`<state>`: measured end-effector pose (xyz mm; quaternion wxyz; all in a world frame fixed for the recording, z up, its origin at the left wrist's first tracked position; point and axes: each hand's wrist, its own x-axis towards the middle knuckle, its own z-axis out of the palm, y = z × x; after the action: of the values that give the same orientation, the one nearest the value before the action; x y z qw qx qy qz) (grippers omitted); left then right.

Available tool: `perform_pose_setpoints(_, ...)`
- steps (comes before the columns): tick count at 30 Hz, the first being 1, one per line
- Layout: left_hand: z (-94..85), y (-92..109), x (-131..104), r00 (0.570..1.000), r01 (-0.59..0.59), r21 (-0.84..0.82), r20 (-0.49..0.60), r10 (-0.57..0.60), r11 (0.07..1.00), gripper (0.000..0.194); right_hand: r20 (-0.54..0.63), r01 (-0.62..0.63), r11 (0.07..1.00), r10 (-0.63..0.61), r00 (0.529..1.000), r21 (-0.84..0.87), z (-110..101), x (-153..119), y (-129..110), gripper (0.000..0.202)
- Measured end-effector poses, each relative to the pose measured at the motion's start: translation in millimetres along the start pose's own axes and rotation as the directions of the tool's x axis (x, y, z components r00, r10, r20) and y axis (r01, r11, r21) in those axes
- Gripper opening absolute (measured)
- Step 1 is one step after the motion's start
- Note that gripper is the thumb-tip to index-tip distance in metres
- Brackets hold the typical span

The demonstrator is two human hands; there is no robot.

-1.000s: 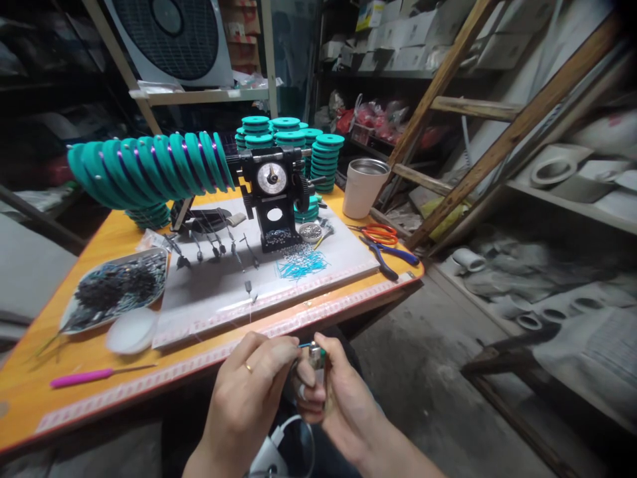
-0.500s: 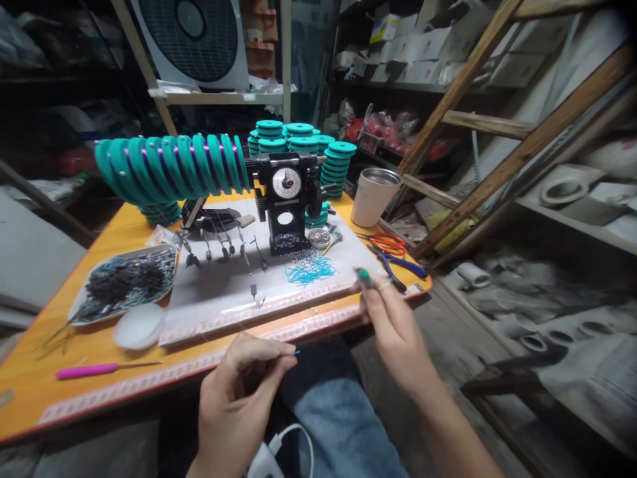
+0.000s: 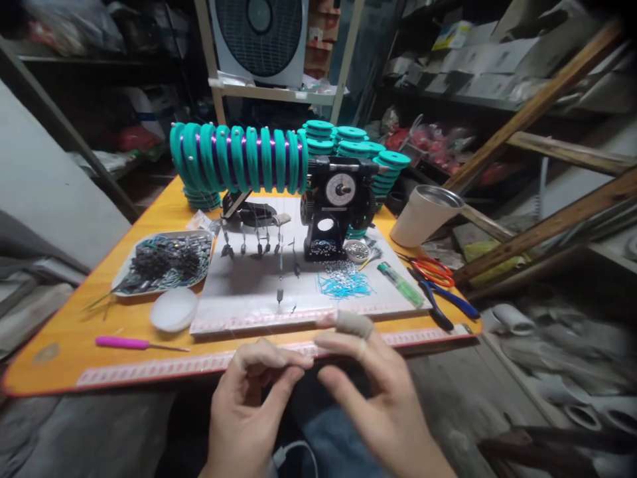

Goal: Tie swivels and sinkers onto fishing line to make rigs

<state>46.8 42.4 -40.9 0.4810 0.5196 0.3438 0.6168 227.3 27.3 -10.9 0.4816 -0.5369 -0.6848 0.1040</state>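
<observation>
In the head view my left hand (image 3: 253,398) is pinched at thumb and forefinger in front of the table edge. A thin blue piece poked from that pinch in the earlier frame; my fingertips hide it now. My right hand (image 3: 383,398) is close beside it, thumb and fingers apart, nothing seen between them. One of its fingers wears a grey wrap. Beyond it a green lighter (image 3: 402,285) lies on the white board (image 3: 239,302). Thin blue pieces (image 3: 346,284) and small silvery beads (image 3: 338,267) lie heaped near the black winding device (image 3: 333,206).
Teal spools (image 3: 239,159) line up left of the device; more spools (image 3: 351,136) stack behind it. A tray (image 3: 162,262) of dark small parts, a white lid (image 3: 174,309) and a pink-handled tool (image 3: 124,342) are left. Pliers (image 3: 440,299), orange scissors (image 3: 432,271) and a cup (image 3: 425,216) are right.
The green lighter has left my right hand and lies on the board. My right hand has come in beside my left, which keeps its pinch. The whole view has shifted left.
</observation>
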Motion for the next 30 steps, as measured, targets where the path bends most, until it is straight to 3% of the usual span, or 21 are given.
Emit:
perform_pose_setpoints(2, 1.5, 1, 0, 0.999, 0.045, -0.04, -0.025, -0.046, 0.998, 0.016, 0.102, -0.025, 0.978, 0.004, 0.995, 0.207, 14, -7, -16, 0.024)
perform_pose_setpoints(4, 3.0, 2, 0, 0.996, 0.077, -0.057, -0.028, -0.079, 0.995, 0.015, 0.126, -0.073, 0.946, 0.034, 0.991, 0.315, 26, -9, -22, 0.027)
perform_pose_setpoints(8, 6.3, 4, -2, 0.985, 0.112, -0.092, -0.121, -0.123, 0.989, 0.014, 0.114, -0.114, 0.908, 0.073, 0.991, 0.404, 37, -6, -20, 0.024)
perform_pose_setpoints(10, 5.3, 3, -2, 0.986, 0.114, -0.073, -0.113, -0.121, 0.991, 0.013, 0.108, -0.121, 0.902, 0.083, 0.991, 0.415, 39, -5, -18, 0.022)
perform_pose_setpoints(16, -12.2, 2, 6, 0.995, -0.055, 0.228, 0.088, 0.036, 0.972, 0.028, 0.005, -0.017, 0.956, 0.016, 1.0, 0.294, 37, -4, -18, 0.022)
perform_pose_setpoints(23, -13.9, 6, 9, 0.983, -0.155, 0.304, 0.144, 0.116, 0.94, 0.032, -0.047, 0.133, 0.975, -0.127, 0.991, 0.18, 38, -1, -17, 0.034)
perform_pose_setpoints(30, -12.2, 5, 10, 0.985, -0.136, 0.353, 0.15, 0.088, 0.926, 0.031, -0.023, 0.244, 0.97, -0.243, 0.97, 0.025, 37, -2, -14, 0.037)
